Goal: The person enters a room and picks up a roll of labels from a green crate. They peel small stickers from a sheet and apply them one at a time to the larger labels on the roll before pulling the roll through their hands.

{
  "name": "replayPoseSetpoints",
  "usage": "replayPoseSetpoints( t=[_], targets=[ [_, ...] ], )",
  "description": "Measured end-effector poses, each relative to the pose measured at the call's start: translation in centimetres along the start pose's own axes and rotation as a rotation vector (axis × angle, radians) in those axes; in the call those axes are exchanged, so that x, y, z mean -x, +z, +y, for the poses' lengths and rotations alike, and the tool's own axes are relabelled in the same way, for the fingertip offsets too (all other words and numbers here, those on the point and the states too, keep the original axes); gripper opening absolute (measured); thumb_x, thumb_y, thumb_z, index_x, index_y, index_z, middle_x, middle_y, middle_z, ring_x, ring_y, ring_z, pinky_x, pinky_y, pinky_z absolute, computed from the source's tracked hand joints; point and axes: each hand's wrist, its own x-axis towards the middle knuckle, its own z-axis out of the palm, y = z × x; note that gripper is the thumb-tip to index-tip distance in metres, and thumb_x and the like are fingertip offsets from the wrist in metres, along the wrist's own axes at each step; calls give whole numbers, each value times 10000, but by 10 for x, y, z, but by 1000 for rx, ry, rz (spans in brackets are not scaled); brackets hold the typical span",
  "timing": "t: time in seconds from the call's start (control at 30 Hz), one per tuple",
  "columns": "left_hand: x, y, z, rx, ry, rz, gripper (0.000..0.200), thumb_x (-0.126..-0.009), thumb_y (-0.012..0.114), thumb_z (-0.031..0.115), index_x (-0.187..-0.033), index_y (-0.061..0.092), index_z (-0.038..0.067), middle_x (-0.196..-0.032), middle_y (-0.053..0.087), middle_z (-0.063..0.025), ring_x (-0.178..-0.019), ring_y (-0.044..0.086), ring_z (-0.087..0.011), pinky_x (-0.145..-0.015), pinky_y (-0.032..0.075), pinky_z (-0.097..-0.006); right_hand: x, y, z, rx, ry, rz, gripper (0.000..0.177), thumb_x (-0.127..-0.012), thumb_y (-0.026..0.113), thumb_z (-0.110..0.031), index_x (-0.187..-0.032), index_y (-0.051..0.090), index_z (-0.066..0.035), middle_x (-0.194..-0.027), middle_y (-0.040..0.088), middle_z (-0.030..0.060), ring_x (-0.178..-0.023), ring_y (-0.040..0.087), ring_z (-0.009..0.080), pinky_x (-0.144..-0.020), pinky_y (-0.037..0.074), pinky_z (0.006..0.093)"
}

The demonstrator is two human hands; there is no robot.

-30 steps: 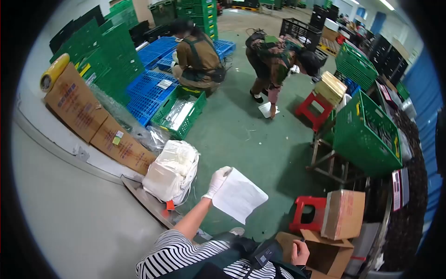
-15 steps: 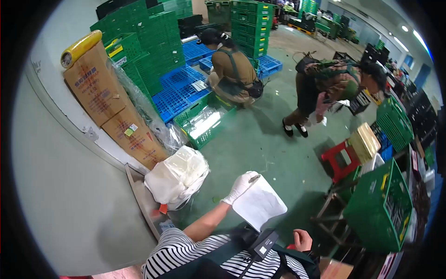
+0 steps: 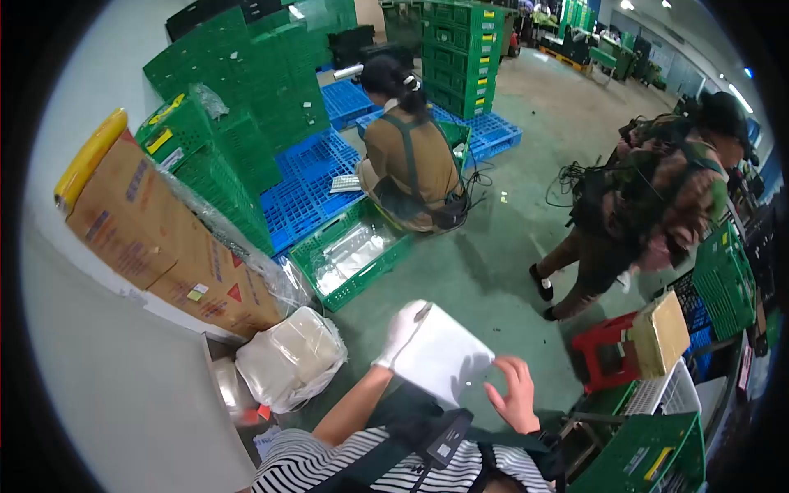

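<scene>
A white glove covers my left hand, which grips a white sheet by its upper left edge. Something small and dark shows at the gloved fingertips. The sheet lies tilted in front of my striped shirt. My right hand is bare, fingers apart, close to the sheet's right corner and holding nothing. Whether its fingertips touch the sheet, I cannot tell. A shadow of fingers falls on the sheet.
Left are cardboard boxes and a white wrapped bundle. One person squats by a green crate and blue pallets. Another person bends at the right, near a red stool.
My right hand has risen toward the sheet and spread its fingers. My left hand has moved slightly left with the sheet, which looks flatter. The person at the right is nearer and further right.
</scene>
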Motion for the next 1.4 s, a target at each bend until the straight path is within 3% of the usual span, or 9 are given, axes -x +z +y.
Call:
replayPoseSetpoints(
  t=[0.2, 0.63, 0.73, 0.83, 0.97, 1.03, 1.07, 1.27, 1.4],
  targets=[
    [-147, 57, 3, 35, 68, 7, 150, -802, 567, 228, -824, 545, 81, -792, 554, -112, -744, 559, -324, -609, 419, -373, -144, 24, 47, 77, -44, -58, 803, -623, 753, -344, -1276, 377, -67, -1319, 349, 178, -1240, 305, 389, -988, 267, 495],
    [-434, 216, 25, 177, -26, -16, 215, -828, 562, 272, -856, 565, 59, -787, 577, -110, -727, 570, -299, -625, 428, -348, -368, -20, 243, 86, -45, -143, 1042, -488, 819, -400, -1326, 303, -59, -1377, 257, 199, -1283, 224, 404, -1025, 173, 551],
    [-495, 235, 16, 322, -157, 2, 190, -813, 563, 230, -854, 566, 44, -764, 580, -122, -697, 582, -265, -623, 434, -341, -424, -31, 275, 43, -101, -70, 1016, -471, 830, -316, -1315, 328, -56, -1359, 286, 204, -1261, 265, 410, -1001, 212, 558],
    [-538, 227, 40, 267, -136, -44, 120, -775, 565, 141, -858, 574, 55, -758, 589, -105, -676, 557, -208, -627, 439, -312, -473, -39, 310, -2, -100, 51, 629, -564, 735, -85, -1152, 514, -58, -1194, 489, 172, -1114, 467, 355, -928, 359, 468],
    [-611, 255, 12, 110, -168, 14, 112, -779, 557, 131, -853, 574, 49, -774, 592, -99, -687, 566, -225, -630, 439, -325, -529, -41, 374, -198, -17, 48, 283, -654, 661, -51, -932, 612, -76, -879, 623, 92, -830, 588, 299, -779, 449, 388],
    [-643, 266, 2, 97, 78, 118, 106, -795, 580, 85, -826, 544, -10, -699, 559, -56, -660, 491, -107, -612, 432, -276, -560, -51, 406, -159, 74, -84, 161, -718, 644, -61, -877, 619, -45, -818, 620, 116, -750, 587, 319, -679, 467, 374],
    [-664, 263, 11, 16, -89, -37, 190, -807, 558, 225, -862, 580, 44, -848, 585, -136, -784, 566, -320, -663, 433, -368, -577, -53, 420, -235, 115, -84, 119, -748, 632, -73, -859, 620, -32, -792, 614, 124, -721, 583, 319, -648, 465, 362],
    [-764, 281, 10, 7, -3, -115, 216, -812, 566, 225, -871, 573, 18, -805, 553, -142, -738, 548, -308, -663, 426, -376, -681, -95, 481, -449, 514, -260, 202, -817, 624, -137, -888, 627, 53, -745, 656, 91, -683, 572, 97, -616, 463, 274],
    [-825, 292, 3, 20, -4, -236, 241, -793, 587, 248, -929, 576, 48, -889, 577, -128, -814, 565, -318, -711, 442, -363, -751, -119, 527, -467, 609, -326, 242, -828, 632, -181, -849, 633, 60, -710, 625, 24, -641, 510, 65, -579, 430, 245]
  ],
)
